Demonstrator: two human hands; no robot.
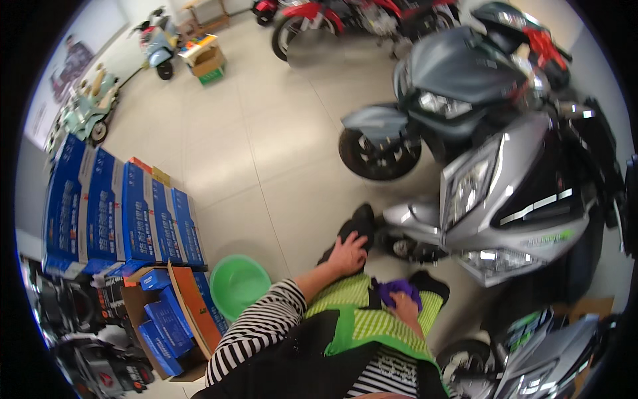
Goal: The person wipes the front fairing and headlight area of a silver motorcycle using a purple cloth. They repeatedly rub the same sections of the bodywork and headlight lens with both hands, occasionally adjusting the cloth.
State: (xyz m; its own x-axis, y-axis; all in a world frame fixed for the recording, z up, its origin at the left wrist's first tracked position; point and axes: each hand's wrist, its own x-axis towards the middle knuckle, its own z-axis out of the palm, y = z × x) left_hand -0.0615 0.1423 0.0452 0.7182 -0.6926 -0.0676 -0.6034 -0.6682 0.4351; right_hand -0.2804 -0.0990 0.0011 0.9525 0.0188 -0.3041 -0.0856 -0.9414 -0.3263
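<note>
Low in front of me, my left hand (pixel 348 253) rests on my dark-clad leg, its fingers spread and nothing in them. My right hand (pixel 406 305) grips a bunched purple cloth (pixel 400 293) over the lap of a green-and-white checked apron (pixel 384 326). Just ahead and to the right stands a silver scooter (pixel 523 199) with a black front panel. A green plastic basin (pixel 240 288) sits on the floor to the left.
Blue cartons (pixel 139 214) are stacked at left, beside an open cardboard box (pixel 192 304) of smaller blue boxes. A dark grey scooter (pixel 458 70), a red motorcycle (pixel 366 22) and another silver scooter (pixel 538 366) stand around. Pale floor tiles (pixel 269 124) stretch ahead.
</note>
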